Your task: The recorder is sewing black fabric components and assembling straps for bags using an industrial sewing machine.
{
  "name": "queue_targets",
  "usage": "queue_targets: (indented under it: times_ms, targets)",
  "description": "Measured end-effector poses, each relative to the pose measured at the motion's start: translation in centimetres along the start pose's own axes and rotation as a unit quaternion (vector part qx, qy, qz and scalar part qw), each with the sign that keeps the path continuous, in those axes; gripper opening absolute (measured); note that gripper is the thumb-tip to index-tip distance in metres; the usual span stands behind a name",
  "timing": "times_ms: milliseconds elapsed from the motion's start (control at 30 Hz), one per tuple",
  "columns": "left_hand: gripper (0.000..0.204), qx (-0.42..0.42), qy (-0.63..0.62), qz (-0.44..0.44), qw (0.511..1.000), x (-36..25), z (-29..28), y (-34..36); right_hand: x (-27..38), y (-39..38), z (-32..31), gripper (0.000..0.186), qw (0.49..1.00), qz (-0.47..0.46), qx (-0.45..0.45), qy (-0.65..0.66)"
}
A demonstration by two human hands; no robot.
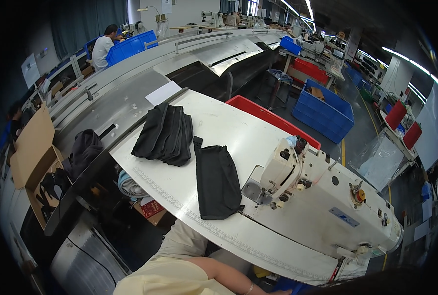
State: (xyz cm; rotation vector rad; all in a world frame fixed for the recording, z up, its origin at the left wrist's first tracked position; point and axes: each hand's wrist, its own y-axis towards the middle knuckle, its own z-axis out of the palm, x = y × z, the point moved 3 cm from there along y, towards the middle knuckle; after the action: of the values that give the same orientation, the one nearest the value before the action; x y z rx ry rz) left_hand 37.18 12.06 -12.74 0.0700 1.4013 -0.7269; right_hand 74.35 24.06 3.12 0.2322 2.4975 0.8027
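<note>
A bare forearm, which appears to be my left, crosses the bottom of the head view from a pale yellow sleeve, with a thin bracelet at the wrist. Only a sliver of my left hand (280,292) shows at the lower edge, below the table and beside something blue; its fingers are cut off. My right hand is out of view. On the white sewing table (219,115) lies a flat black fabric piece (218,182) with a short tab at its upper corner. Left of it rests a stack of black fabric pieces (165,134). Neither is touched by a hand.
A white sewing machine (322,196) fills the table's right side. Behind it stand a red bin (273,120) and a blue bin (322,110). To the left are an open cardboard box (34,147), dark cloth (85,152) and a small fan (130,186). A co-worker (102,49) sits far off.
</note>
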Motion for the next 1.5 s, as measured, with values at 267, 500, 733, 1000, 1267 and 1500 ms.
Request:
queue_targets:
  times_ms: [267, 500, 733, 1000, 1267, 1500]
  targets:
    - [0.022, 0.080, 0.174, 0.317, 0.929, -5.3, -10.4, -17.8, 22.0, -4.4, -15.0, 0.035, 0.874, -0.275, -0.147, 0.372]
    - [0.038, -0.534, 0.591, 0.118, 0.593, -8.1, -26.2, -35.4, 43.8, -11.5, -30.7, 0.044, 0.573, -0.604, -0.076, 0.549]
    - [0.072, -0.595, 0.632, 0.052, 0.494, -5.4, -34.1, -37.6, 55.2, -12.0, -34.3, 0.057, 0.584, -0.614, -0.074, 0.526]
    - [0.043, -0.321, 0.647, 0.212, 0.658, -7.1, -28.9, -29.8, 46.8, -12.7, -29.1, 0.059, 0.497, -0.488, 0.205, 0.688]
    - [0.029, -0.238, 0.705, 0.339, 0.575, -13.2, -18.5, -25.0, 33.4, -13.3, -35.0, 0.084, 0.658, -0.413, 0.138, 0.614]
    - [0.034, -0.089, 0.683, 0.458, 0.562, -17.2, -11.6, -21.2, 30.4, -12.2, -30.8, 0.055, 0.684, -0.221, 0.233, 0.655]
